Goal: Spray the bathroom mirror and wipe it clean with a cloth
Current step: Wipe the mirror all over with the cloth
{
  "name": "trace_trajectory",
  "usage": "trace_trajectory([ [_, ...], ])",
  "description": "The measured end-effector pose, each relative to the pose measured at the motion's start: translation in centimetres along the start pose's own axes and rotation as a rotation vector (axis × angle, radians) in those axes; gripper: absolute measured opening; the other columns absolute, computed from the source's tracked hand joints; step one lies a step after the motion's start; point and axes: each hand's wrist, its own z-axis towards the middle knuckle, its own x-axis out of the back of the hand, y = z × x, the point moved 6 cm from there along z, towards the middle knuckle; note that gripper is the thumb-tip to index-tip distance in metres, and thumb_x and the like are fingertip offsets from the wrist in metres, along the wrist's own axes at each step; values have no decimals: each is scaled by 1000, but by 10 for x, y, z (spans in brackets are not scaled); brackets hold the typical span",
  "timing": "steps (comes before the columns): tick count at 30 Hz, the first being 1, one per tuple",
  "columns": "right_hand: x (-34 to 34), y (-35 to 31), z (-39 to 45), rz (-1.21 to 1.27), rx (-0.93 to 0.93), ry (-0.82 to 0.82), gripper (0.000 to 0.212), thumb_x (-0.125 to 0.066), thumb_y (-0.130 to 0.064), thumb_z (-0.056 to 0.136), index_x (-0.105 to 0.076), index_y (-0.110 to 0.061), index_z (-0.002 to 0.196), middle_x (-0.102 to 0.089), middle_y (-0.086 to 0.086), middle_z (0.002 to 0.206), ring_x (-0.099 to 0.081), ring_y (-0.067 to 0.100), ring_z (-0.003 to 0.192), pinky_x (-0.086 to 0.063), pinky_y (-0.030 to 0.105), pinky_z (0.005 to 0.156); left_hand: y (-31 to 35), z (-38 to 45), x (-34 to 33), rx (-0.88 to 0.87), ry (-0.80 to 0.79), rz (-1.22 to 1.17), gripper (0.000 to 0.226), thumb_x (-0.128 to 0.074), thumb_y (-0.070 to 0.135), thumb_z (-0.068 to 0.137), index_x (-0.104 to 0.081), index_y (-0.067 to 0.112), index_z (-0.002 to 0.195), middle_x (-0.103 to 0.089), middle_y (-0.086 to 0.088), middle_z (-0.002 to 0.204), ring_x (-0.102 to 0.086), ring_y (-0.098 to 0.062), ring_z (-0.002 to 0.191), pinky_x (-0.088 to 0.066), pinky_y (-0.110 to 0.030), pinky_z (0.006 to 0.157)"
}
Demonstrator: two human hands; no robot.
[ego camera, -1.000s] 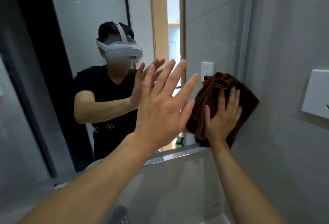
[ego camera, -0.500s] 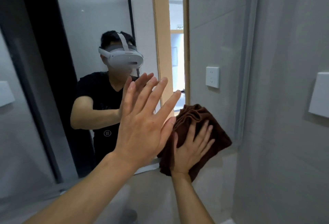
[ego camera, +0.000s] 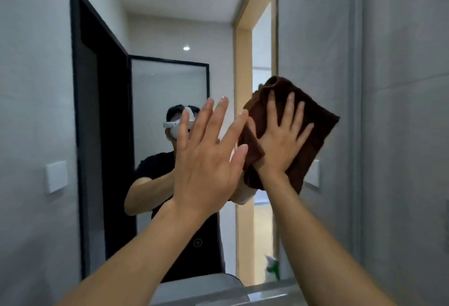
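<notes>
Head view
Mirror: your mirror (ego camera: 170, 26) fills most of the wall in front of you, and droplets glisten on the glass along its top edge.
Cloth: your brown cloth (ego camera: 313, 133) lies bunched against the glass, right of the middle, just beside the reflected door frame (ego camera: 241, 87).
Right hand: your right hand (ego camera: 281, 145) lies flat on the cloth with fingers spread and straight, pressing it to the mirror.
Left hand: your left hand (ego camera: 206, 157) is raised just left of the cloth, palm toward the glass, fingers straight and slightly fanned, holding nothing; you cannot tell whether it touches the mirror.
Reflection: the glass shows a person in a black shirt (ego camera: 155, 167) wearing a white headset (ego camera: 173, 127).
Bottom right: a green-and-white object (ego camera: 273, 268) shows low near the mirror's lower edge, too blurred to name.
Left wall: a white switch plate (ego camera: 56, 177) sits there.
</notes>
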Motion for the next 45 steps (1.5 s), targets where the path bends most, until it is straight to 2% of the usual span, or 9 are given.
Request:
trace_trajectory([
  [4,-1,-70,-28,74,340,-84,68,-25,-59,97,5,-41,155,-11,0,169,-7,26,156,-10,64,120,-16,41,10,43,36,119,53,-30,40,102,-40,25,152,-32,-8,162,-20,-27,153,-9,-55,123],
  [7,0,-49,-11,86,406,-49,72,-39,-71,91,-24,-44,156,-18,0,168,-13,24,155,-12,62,120,-46,49,11,118,52,186,50,-34,39,103,-44,25,150,-35,-9,159,-23,-28,152,-9,-57,123],
  [13,2,51,101,40,136,-121,80,-32,-80,85,-23,-43,156,-3,1,169,-2,26,156,-9,68,118,-65,36,8,151,53,221,46,-41,41,104,-44,29,148,-33,-6,160,-21,-26,152,-10,-60,120],
  [19,5,39,137,78,66,-128,91,-39,-89,75,-19,-49,155,2,3,169,6,29,156,-1,74,114,-72,37,23,141,103,255,48,-40,43,103,-41,31,150,-31,-5,161,-19,-24,153,-9,-60,121],
  [25,10,-31,111,28,360,-120,96,-40,-91,72,-22,-46,155,-6,4,169,-1,31,156,-5,75,113,-70,61,25,135,151,197,56,-47,41,100,-31,32,153,-26,-6,163,-16,-26,154,-1,-60,122],
  [31,7,-53,48,12,636,-145,100,-43,-89,75,-13,-43,158,-3,1,170,1,24,156,-6,69,116,-32,56,29,138,206,125,48,-36,38,103,-42,25,149,-33,-10,160,-21,-28,152,-5,-59,122],
  [34,6,-10,64,43,524,-118,98,-43,-87,76,-15,-42,158,-4,-1,170,0,21,156,-5,65,119,-25,59,19,136,180,157,49,-48,37,101,-44,26,149,-34,-8,160,-23,-27,152,-7,-60,121],
  [39,6,56,141,71,235,-103,90,-41,-84,78,-22,-43,156,-1,-1,169,1,23,156,-7,67,118,-21,75,2,77,58,246,56,-31,47,101,-35,30,154,-27,-8,164,-17,-28,154,-7,-58,122],
  [45,6,31,189,71,98,-87,91,-38,-87,77,-17,-46,156,-1,0,169,2,26,156,-2,68,118,-56,107,-6,40,67,330,56,-31,48,102,-30,32,156,-23,-7,165,-16,-27,154,-10,-58,122],
])
